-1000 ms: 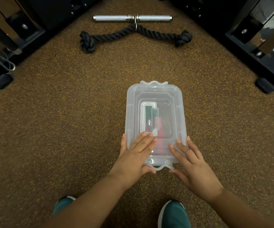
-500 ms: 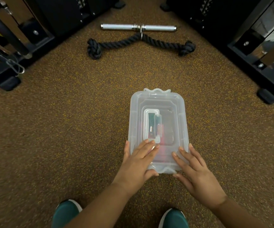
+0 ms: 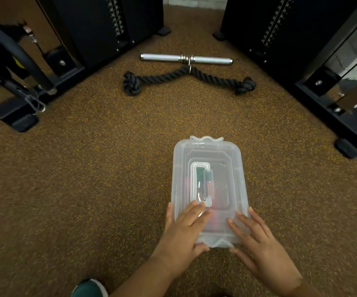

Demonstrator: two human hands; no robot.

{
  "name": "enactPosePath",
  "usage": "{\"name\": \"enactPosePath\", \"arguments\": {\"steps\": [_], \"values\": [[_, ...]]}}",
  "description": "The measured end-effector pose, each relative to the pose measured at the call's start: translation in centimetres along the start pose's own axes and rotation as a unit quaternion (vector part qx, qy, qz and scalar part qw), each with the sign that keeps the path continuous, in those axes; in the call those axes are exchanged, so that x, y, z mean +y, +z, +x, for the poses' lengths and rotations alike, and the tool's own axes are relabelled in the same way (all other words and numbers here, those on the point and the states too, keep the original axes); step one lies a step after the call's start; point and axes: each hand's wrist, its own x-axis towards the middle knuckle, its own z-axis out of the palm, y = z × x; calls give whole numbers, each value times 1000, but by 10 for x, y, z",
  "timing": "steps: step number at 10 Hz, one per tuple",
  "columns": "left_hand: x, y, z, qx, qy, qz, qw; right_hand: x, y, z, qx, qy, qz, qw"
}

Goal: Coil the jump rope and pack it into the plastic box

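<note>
1. No word, brand, number or sign can be read anywhere in the head view.
2. At 11 o'clock, the left weight stack (image 3: pixel 117 20) carries a column of small pale marks down its plates; they are too small and blurred to read as figures.
3. At 1 o'clock, the right weight stack (image 3: pixel 273 22) shows the same kind of column, equally illegible.
4. At 9 o'clock, a yellow patch (image 3: pixel 16 62) sits on the dark machine frame; whether it holds print cannot be told.
5. At 6 o'clock, the plastic box (image 3: pixel 233 159) has moulded ridges on its lid but no lettering that can be made out.
</note>
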Motion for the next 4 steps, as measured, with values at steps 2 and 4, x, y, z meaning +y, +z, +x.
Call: {"name": "enactPosePath", "arguments": {"steps": [2,4], "values": [[-19,-38,13,9,20,32,999,-21,-31,48,27,53,0,998],[-67,-119,65,-16,-46,84,995,-35,-61,162,-59,77,-49,994]]}}
